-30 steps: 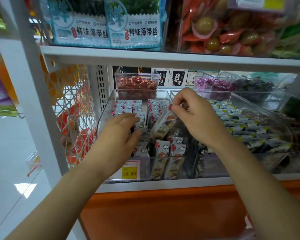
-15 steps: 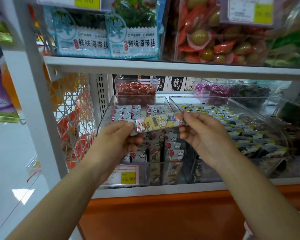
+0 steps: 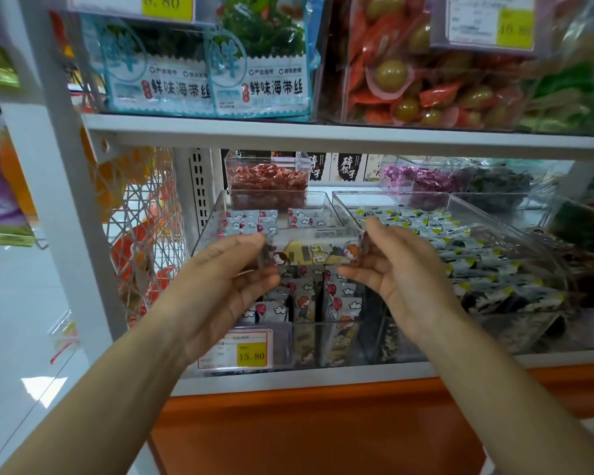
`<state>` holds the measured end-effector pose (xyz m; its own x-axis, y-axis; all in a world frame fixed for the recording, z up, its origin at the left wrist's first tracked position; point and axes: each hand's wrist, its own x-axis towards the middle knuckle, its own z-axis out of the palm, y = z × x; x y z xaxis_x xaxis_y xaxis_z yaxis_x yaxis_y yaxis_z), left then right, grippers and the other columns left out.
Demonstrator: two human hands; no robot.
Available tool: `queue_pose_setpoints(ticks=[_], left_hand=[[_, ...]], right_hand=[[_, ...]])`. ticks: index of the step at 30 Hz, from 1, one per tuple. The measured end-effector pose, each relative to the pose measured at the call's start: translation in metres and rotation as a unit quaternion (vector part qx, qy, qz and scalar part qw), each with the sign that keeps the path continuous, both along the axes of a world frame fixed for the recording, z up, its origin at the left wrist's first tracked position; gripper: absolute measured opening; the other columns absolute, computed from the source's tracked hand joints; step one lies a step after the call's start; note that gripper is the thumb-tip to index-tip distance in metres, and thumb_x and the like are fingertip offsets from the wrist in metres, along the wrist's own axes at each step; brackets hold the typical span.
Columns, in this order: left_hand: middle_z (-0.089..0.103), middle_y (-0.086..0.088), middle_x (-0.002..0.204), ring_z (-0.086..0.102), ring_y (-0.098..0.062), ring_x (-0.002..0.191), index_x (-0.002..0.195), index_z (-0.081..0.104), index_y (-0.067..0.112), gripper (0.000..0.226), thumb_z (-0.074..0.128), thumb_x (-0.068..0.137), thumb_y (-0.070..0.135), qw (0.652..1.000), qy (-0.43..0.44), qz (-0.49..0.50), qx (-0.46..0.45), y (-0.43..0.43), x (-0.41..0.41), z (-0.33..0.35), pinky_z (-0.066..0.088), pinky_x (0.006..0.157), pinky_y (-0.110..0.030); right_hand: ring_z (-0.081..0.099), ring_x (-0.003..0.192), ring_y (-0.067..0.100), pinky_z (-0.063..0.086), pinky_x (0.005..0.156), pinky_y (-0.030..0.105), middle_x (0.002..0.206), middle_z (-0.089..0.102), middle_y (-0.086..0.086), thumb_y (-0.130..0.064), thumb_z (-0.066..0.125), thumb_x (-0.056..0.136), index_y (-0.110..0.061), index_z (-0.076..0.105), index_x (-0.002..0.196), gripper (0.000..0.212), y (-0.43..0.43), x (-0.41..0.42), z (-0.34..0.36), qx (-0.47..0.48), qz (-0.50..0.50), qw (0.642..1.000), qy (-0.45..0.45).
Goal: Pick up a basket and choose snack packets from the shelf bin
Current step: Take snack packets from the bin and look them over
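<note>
Snack packet is held level between both hands, in the air just above the front half of the clear bin on the shelf. Left hand pinches the packet's left end between thumb and fingers. Right hand pinches the right end the same way. Fingertips cover both ends of the packet. Print is a yellow cartoon; text too blurred to read.

Bin below holds similar packets in upright rows, partly hidden by the hands and by the 15.80 price tag on its front wall. Neighbouring bin to the right has green-and-black packets. Far right of frame is smeared, contents unclear. Small tub of red sweets sits behind the bin. Seaweed bags on the level above are cut off by the top edge.
</note>
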<state>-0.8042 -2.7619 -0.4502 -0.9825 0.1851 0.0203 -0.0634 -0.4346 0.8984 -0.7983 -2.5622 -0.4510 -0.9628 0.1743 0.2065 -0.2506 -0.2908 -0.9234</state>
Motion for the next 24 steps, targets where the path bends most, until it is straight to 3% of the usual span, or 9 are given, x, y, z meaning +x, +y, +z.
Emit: queue_pose_setpoints(ticks=[2,4,5,10,15,18,20,22,24], left_hand=[[0.071,-0.005,0.083,0.067,-0.012,0.072,0.073,0.072,0.016,0.012,0.066,0.067,0.024,0.999,0.034,0.003,-0.039,0.001,0.001,0.000,0.054,0.063,-0.018],[0.072,-0.004,0.086,0.069,-0.011,0.078,0.086,0.069,0.014,0.022,0.065,0.066,0.024,0.994,0.065,0.026,-0.080,0.001,0.001,-0.001,0.053,0.066,-0.017],[0.073,-0.003,0.088,0.070,-0.011,0.081,0.094,0.068,0.013,0.028,0.065,0.067,0.023,0.992,0.076,0.035,-0.100,0.000,0.001,-0.001,0.054,0.068,-0.017],[0.073,0.003,0.097,0.068,-0.010,0.092,0.116,0.064,0.019,0.034,0.061,0.082,0.018,0.967,0.131,0.037,-0.215,-0.003,0.002,-0.001,0.054,0.083,-0.022],[0.070,0.001,0.100,0.068,-0.012,0.092,0.114,0.065,0.025,0.031,0.062,0.084,0.019,0.948,0.164,0.037,-0.272,-0.003,0.007,0.002,0.050,0.090,-0.029],[0.071,0.005,0.091,0.067,-0.010,0.086,0.106,0.065,0.030,0.026,0.063,0.083,0.017,0.940,0.182,0.034,-0.287,-0.001,0.009,0.004,0.054,0.077,-0.018],[0.071,0.006,0.086,0.067,-0.009,0.082,0.100,0.065,0.028,0.022,0.064,0.082,0.015,0.938,0.185,0.027,-0.291,0.001,0.010,0.004,0.052,0.068,-0.012],[0.070,0.000,0.085,0.068,-0.013,0.079,0.097,0.064,0.023,0.018,0.067,0.080,0.017,0.937,0.180,0.025,-0.298,0.005,0.012,0.002,0.054,0.067,-0.017],[0.069,-0.003,0.084,0.068,-0.017,0.076,0.092,0.062,0.017,0.015,0.067,0.079,0.023,0.935,0.178,0.039,-0.304,0.008,0.012,0.001,0.056,0.066,-0.022]], right_hand=[[0.067,0.065,0.017,0.057,0.060,0.026,0.076,0.063,0.009,-0.022,0.068,0.076,-0.006,0.062,0.075,0.017,0.000,0.002,0.000,0.053,-0.009,0.998,0.018],[0.070,0.074,0.020,0.057,0.062,0.026,0.089,0.067,0.014,-0.009,0.064,0.083,-0.007,0.064,0.083,0.003,-0.002,0.002,0.000,0.079,-0.003,0.997,0.018],[0.070,0.078,0.021,0.057,0.063,0.027,0.094,0.068,0.013,-0.006,0.061,0.085,-0.009,0.067,0.086,0.007,-0.002,0.001,-0.001,0.095,-0.004,0.995,0.017],[0.069,0.084,0.022,0.058,0.067,0.029,0.091,0.070,0.010,-0.007,0.065,0.083,-0.013,0.073,0.083,0.010,-0.004,0.003,-0.002,0.155,-0.014,0.987,0.026],[0.067,0.082,0.025,0.058,0.062,0.030,0.083,0.067,0.010,-0.008,0.066,0.081,-0.019,0.070,0.063,0.021,-0.003,0.002,-0.001,0.152,-0.023,0.988,0.029],[0.067,0.073,0.023,0.059,0.058,0.036,0.071,0.067,0.006,-0.012,0.066,0.082,-0.015,0.065,0.059,0.023,-0.002,0.001,-0.002,0.185,-0.049,0.981,0.028],[0.064,0.070,0.026,0.057,0.064,0.040,0.070,0.065,0.013,-0.016,0.066,0.083,-0.008,0.062,0.062,0.023,-0.001,-0.001,-0.004,0.254,-0.103,0.961,0.045],[0.058,0.062,0.015,0.050,0.060,0.026,0.066,0.061,0.013,-0.019,0.065,0.084,-0.004,0.061,0.065,0.024,-0.002,0.000,-0.005,0.317,-0.136,0.936,0.075],[0.053,0.056,0.004,0.042,0.053,0.016,0.062,0.060,0.003,-0.019,0.066,0.084,-0.007,0.061,0.065,0.022,-0.004,0.001,-0.005,0.343,-0.141,0.924,0.094]])
